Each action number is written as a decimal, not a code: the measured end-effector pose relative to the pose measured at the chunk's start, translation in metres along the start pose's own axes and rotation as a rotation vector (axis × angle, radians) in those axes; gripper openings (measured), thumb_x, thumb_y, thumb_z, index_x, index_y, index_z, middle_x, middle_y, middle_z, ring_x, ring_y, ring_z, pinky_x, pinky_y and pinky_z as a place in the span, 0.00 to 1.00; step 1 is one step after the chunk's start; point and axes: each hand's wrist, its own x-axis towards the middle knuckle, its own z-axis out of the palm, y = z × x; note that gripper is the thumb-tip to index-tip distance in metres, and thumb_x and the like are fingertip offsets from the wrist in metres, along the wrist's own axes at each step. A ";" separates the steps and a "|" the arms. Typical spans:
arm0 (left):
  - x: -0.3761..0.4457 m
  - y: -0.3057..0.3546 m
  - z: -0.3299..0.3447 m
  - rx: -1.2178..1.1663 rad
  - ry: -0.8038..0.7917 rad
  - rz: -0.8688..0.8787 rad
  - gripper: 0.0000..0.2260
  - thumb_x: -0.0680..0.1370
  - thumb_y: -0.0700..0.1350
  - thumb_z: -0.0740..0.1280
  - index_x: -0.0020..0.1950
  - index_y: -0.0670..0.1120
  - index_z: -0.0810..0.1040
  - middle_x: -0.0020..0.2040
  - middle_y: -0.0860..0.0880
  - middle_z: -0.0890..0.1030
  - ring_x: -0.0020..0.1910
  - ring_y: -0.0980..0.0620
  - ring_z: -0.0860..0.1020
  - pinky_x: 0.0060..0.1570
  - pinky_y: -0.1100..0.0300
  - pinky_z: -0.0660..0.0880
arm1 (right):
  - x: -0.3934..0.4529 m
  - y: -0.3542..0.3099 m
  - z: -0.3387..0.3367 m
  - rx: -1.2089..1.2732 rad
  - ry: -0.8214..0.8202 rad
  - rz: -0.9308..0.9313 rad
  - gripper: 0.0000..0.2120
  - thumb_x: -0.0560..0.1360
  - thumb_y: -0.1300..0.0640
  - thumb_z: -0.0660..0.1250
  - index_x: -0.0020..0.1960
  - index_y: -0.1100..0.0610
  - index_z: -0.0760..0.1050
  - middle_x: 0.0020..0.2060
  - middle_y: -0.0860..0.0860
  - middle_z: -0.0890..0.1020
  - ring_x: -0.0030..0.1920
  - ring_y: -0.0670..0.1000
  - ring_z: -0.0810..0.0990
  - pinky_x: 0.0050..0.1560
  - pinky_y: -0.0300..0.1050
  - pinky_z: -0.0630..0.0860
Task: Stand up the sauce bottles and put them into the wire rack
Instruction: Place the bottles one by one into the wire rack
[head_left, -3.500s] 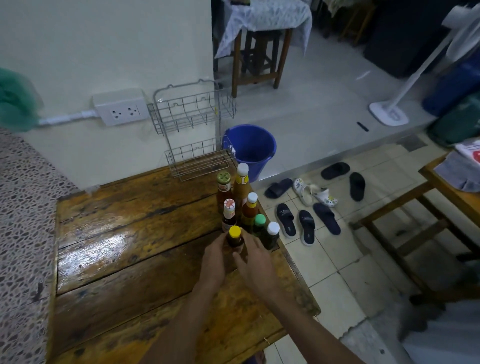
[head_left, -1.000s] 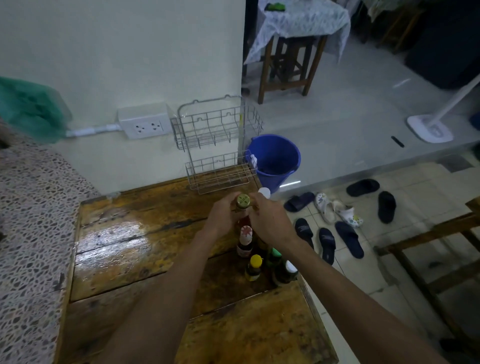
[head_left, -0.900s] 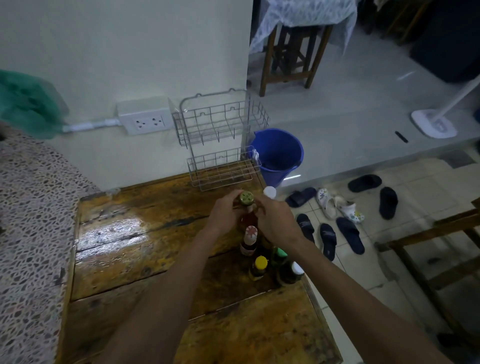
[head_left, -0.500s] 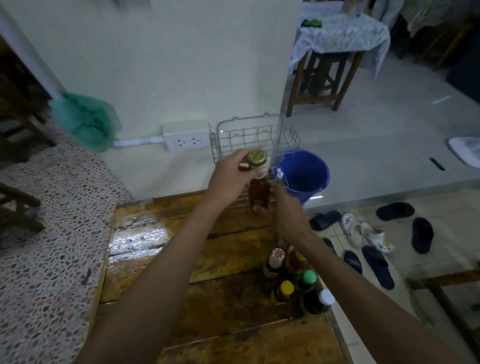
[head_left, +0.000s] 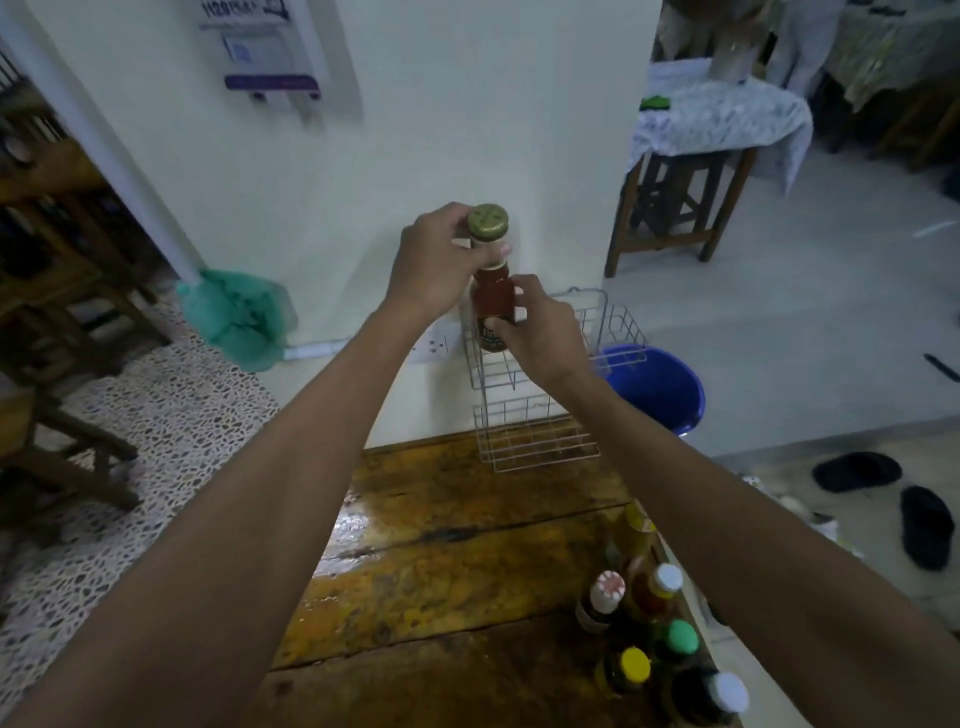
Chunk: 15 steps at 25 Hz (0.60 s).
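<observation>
Both hands hold one upright sauce bottle (head_left: 491, 299) with a gold-green cap and reddish-brown sauce, raised in front of the wall above the upper tier of the two-tier wire rack (head_left: 535, 441). My left hand (head_left: 441, 265) grips its neck just under the cap. My right hand (head_left: 540, 332) grips its lower body and label. The rack stands at the far edge of the wooden table (head_left: 441, 545), and both tiers look empty where visible. Several other bottles (head_left: 649, 634) stand upright in a cluster at the table's right edge, partly hidden by my right forearm.
A blue bucket (head_left: 660, 389) sits on the floor just right of the rack. A wall socket (head_left: 436, 345) is left of the rack, a green mop head (head_left: 234, 317) further left. Slippers (head_left: 883, 493) lie on the floor at right. A clothed stool table (head_left: 701, 156) stands behind.
The gold-capped bottle was taken from the cluster with both hands and lifted up and away toward the rack's upper tier. The view tilted upward, so the cluster now sits lower right.
</observation>
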 end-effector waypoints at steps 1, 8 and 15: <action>0.004 -0.007 0.003 0.013 0.003 -0.008 0.18 0.72 0.52 0.80 0.59 0.49 0.85 0.53 0.55 0.86 0.54 0.55 0.84 0.60 0.49 0.81 | 0.006 0.004 0.006 0.006 -0.016 0.004 0.25 0.76 0.51 0.74 0.69 0.52 0.69 0.59 0.54 0.84 0.50 0.54 0.86 0.52 0.57 0.83; 0.018 -0.053 0.016 0.057 -0.027 -0.074 0.17 0.73 0.51 0.80 0.59 0.46 0.84 0.54 0.51 0.86 0.54 0.51 0.84 0.59 0.54 0.80 | 0.017 0.031 0.045 -0.009 -0.091 0.018 0.23 0.76 0.53 0.74 0.68 0.53 0.70 0.60 0.56 0.84 0.54 0.57 0.85 0.54 0.57 0.82; 0.011 -0.062 0.034 0.007 0.073 -0.038 0.20 0.74 0.52 0.78 0.64 0.49 0.83 0.54 0.52 0.87 0.52 0.56 0.83 0.54 0.64 0.77 | 0.014 0.040 0.060 -0.040 -0.050 0.019 0.27 0.79 0.52 0.71 0.74 0.54 0.66 0.60 0.57 0.84 0.52 0.57 0.86 0.54 0.56 0.82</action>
